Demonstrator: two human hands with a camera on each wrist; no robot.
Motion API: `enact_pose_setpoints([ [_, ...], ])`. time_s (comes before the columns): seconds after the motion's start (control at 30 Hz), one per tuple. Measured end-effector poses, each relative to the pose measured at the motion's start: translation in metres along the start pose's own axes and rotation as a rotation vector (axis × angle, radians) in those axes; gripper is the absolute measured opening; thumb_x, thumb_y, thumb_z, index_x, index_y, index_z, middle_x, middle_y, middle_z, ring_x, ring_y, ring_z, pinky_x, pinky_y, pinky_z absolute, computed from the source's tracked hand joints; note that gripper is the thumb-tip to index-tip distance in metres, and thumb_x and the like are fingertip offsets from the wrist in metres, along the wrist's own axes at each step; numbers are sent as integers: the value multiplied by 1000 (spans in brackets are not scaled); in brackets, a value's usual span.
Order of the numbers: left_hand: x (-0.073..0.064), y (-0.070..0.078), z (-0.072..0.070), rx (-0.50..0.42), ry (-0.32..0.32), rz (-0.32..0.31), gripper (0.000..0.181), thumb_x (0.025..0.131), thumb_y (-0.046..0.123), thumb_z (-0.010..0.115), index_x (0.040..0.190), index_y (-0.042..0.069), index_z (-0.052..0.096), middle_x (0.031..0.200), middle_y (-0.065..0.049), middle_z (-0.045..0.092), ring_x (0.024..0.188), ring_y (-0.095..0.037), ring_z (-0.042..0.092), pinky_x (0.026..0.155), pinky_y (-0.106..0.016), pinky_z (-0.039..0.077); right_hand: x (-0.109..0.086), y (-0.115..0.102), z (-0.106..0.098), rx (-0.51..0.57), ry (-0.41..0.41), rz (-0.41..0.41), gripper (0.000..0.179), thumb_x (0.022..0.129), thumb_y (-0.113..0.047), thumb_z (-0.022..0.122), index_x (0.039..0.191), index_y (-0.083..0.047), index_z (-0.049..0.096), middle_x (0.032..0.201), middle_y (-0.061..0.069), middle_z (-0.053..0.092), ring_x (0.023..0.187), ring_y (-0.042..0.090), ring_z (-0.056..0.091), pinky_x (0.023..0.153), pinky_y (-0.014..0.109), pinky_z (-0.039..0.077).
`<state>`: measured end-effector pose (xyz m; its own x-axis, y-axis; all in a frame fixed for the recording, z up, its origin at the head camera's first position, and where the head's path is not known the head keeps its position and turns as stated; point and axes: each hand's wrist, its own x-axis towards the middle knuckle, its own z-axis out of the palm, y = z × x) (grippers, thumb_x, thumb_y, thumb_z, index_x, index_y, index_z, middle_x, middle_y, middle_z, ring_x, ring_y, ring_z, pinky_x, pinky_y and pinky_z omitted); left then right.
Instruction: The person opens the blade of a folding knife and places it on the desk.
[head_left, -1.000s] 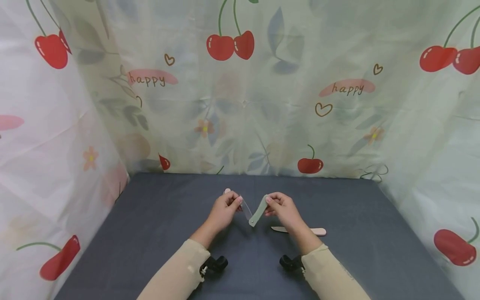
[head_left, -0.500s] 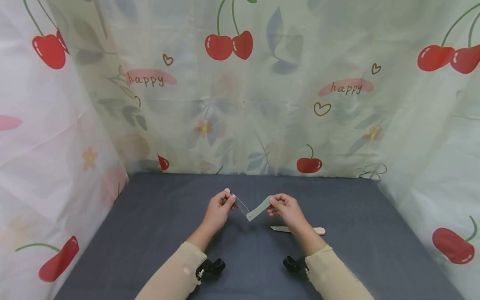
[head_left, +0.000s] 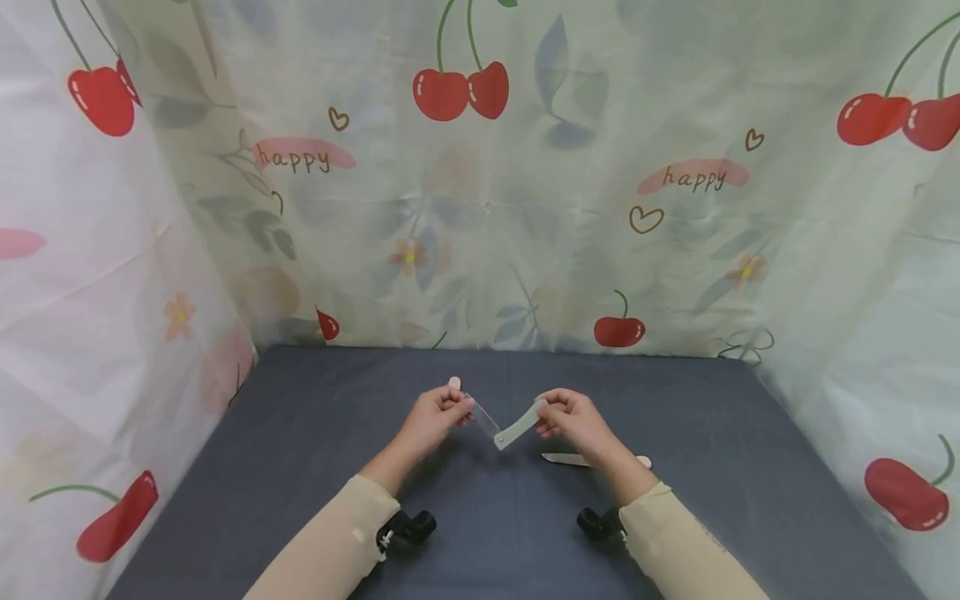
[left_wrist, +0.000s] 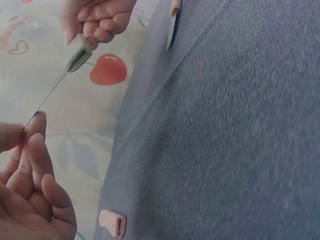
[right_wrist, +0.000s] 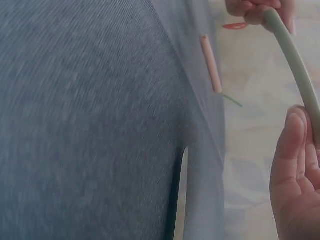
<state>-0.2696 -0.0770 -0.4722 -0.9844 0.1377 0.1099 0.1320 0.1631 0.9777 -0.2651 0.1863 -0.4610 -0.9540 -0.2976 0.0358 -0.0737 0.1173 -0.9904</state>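
A folding knife with a pale green handle [head_left: 517, 427] is held up between both hands, bent in a V at its pivot. My left hand [head_left: 429, 419] pinches the thin blade [head_left: 486, 417] near its tip, between thumb and fingertips. The blade shows edge-on in the left wrist view. My right hand [head_left: 576, 419] grips the far end of the handle, thumb on the near side. Under my right forearm lies a second knife [head_left: 564, 459], its pink handle partly hidden. Behind my left hand sits a pink piece [head_left: 454, 383] with a slot in its end [left_wrist: 119, 226].
A dark grey cloth [head_left: 315, 467] covers the table. Curtains [head_left: 487, 208] printed with cherries hang at the back and both sides. Black camera mounts [head_left: 411, 527] are strapped to both wrists.
My hands have drawn apart, the left going left and the right slightly right. The angle between the folding knife's blade and handle has widened. The pink-handled knife has stayed in place.
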Motion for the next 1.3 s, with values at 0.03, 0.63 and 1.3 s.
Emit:
enact_pose_setpoints([
  [0.03, 0, 0, -1, 12, -17, -1, 15, 96, 9, 68, 90, -4, 64, 80, -16, 72, 66, -12, 61, 76, -45, 53, 0, 0, -1, -19, -22, -3, 30, 102, -8, 58, 118, 16, 55, 89, 10, 70, 78, 20, 67, 70, 29, 57],
  [0.63, 2, 3, -17, 159, -260, -27, 11, 96, 9, 67, 88, 1, 63, 81, -17, 72, 73, -22, 62, 66, -32, 46, 9, -12, -20, -247, -333, 69, 25, 101, -13, 61, 112, 9, 65, 95, 32, 67, 78, 25, 68, 73, 36, 58],
  [1.3, -3, 1, -18, -69, -67, -81, 12, 96, 5, 66, 87, 2, 58, 86, -12, 75, 70, -12, 64, 78, -43, 53, 4, 0, -14, -22, -9, 104, 24, 103, -10, 57, 113, 12, 61, 91, 19, 70, 79, 17, 68, 77, 39, 58],
])
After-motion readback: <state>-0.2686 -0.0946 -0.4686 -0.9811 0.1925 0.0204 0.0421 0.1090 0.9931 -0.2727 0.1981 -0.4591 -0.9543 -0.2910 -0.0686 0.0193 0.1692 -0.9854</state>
